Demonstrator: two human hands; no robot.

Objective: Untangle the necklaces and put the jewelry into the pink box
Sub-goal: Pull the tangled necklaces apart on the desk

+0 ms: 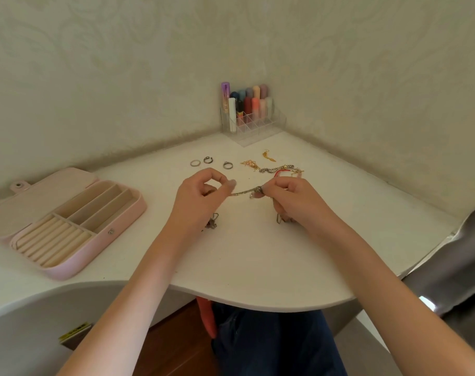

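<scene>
A tangled silver necklace chain (244, 191) is stretched between my two hands just above the white table. My left hand (201, 194) pinches its left end, and a loose clump of chain (212, 222) hangs below that wrist. My right hand (288, 198) pinches the knotted right end; more chain (281, 219) dangles under it. The pink box (68, 221) lies open at the left, with cream ring rolls and long compartments and nothing in them. Three rings (210, 163) lie beyond my hands, with gold earrings (258, 162) and a beaded bracelet with a red cord (281, 170) to their right.
A clear acrylic organiser (251, 118) full of lipsticks stands in the far corner against the wall. The white table (244, 267) has a curved front edge. A grey chair back (464, 267) stands at the right. My lap shows below the table edge.
</scene>
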